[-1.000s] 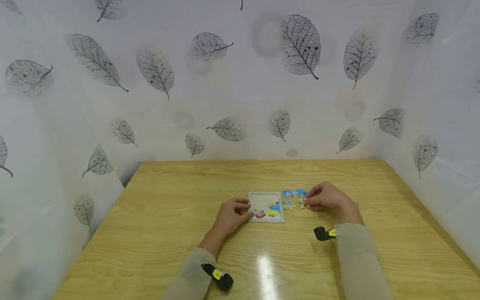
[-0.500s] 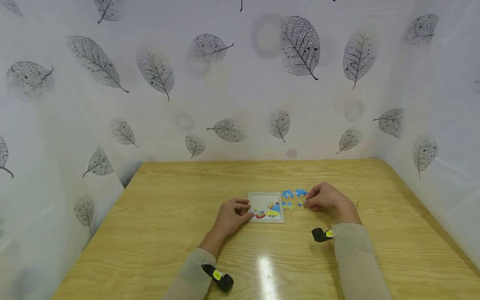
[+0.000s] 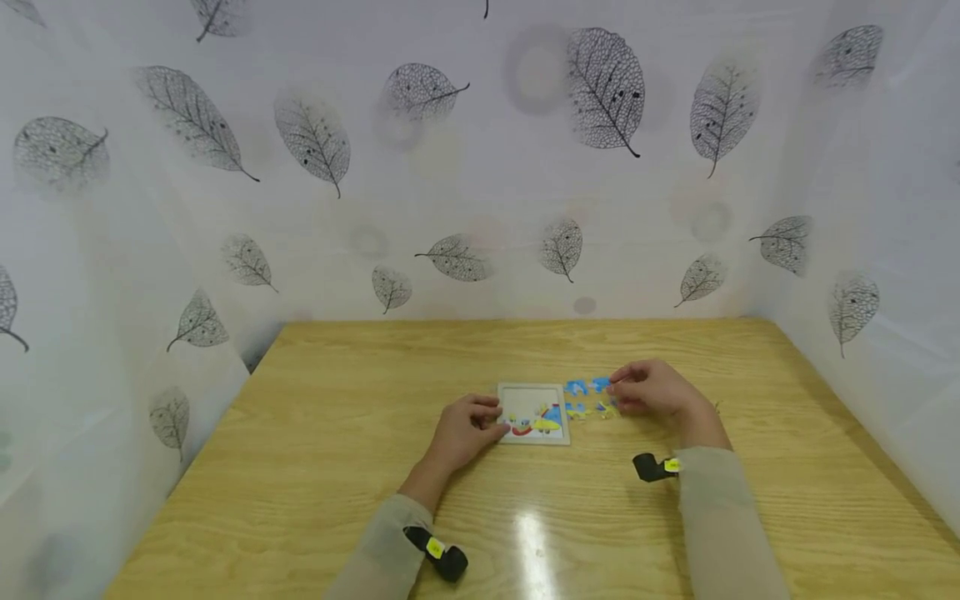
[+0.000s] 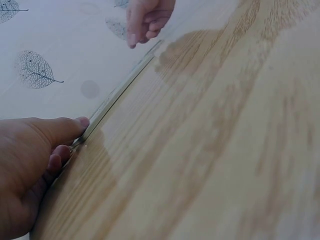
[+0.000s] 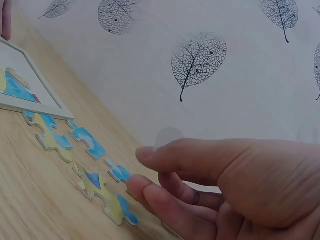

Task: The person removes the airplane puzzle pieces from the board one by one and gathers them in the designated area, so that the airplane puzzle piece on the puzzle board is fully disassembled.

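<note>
A pale square puzzle frame (image 3: 532,387) lies flat, with coloured pieces filling its lower part. At its left side my left hand (image 3: 459,432) holds the frame edge, fingers bent and thumb at the near corner; in the left wrist view the left hand (image 4: 30,165) grips the thin frame edge (image 4: 112,97). My right hand (image 3: 660,390) hovers at the right end of the loose blue and yellow pieces (image 3: 576,410). Thumb and forefinger of the right hand (image 5: 230,185) stand apart with nothing between them, near a small blue piece (image 5: 118,171) and yellow-blue pieces (image 5: 102,192).
The wooden table (image 3: 337,500) carries the frame and pieces. A white curtain with a leaf print (image 3: 480,167) hangs behind the table and along both sides. Black wrist cameras sit at the left sleeve (image 3: 382,542) and right sleeve (image 3: 723,500).
My right hand has shifted slightly up, from the lower yellow-blue pieces toward the upper blue ones, uncovering more of the lower pieces. The left hand and frame stay put.
</note>
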`<state>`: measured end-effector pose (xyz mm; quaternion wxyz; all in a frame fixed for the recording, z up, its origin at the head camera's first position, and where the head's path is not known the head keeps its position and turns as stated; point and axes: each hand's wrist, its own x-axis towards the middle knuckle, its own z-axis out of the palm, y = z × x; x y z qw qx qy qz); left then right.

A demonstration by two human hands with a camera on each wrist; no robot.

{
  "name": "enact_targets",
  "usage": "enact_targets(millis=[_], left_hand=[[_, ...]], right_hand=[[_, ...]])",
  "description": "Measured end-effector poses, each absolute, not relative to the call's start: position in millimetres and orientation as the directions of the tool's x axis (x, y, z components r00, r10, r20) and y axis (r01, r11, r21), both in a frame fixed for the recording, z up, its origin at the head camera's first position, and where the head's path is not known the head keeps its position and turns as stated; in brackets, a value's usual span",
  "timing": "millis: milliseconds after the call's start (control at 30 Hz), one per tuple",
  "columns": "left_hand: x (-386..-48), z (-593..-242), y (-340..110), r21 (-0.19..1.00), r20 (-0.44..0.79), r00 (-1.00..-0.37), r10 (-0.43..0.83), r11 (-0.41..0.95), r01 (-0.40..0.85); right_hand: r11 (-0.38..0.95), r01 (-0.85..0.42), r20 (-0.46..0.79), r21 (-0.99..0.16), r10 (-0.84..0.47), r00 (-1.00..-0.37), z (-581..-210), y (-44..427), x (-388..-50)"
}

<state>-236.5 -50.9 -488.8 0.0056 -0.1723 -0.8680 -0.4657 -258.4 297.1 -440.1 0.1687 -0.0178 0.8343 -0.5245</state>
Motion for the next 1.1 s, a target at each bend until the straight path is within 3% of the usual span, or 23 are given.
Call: enact_targets(millis=[267, 733, 1100], left_hand=[[-237.4, -490.0, -51.0, 0.815, 0.185, -0.936, 0.298, 0.485, 0.316], [-237.0, -488.8, -51.2, 0.814, 0.184, -0.936, 0.300, 0.487, 0.316], [-236.3, -487.2, -51.3, 0.812, 0.169, -0.938, 0.303, 0.497, 0.307]], right_hand=[[0.380, 0.121, -0.228, -0.917, -0.249, -0.941, -432.7, 284.7, -258.0], [0.387, 0.056, -0.204, -0.920, -0.354, -0.913, -433.0, 261.4, -262.5], [0.403, 0.116, -0.289, -0.908, -0.403, -0.868, -438.1, 236.4, -263.9]])
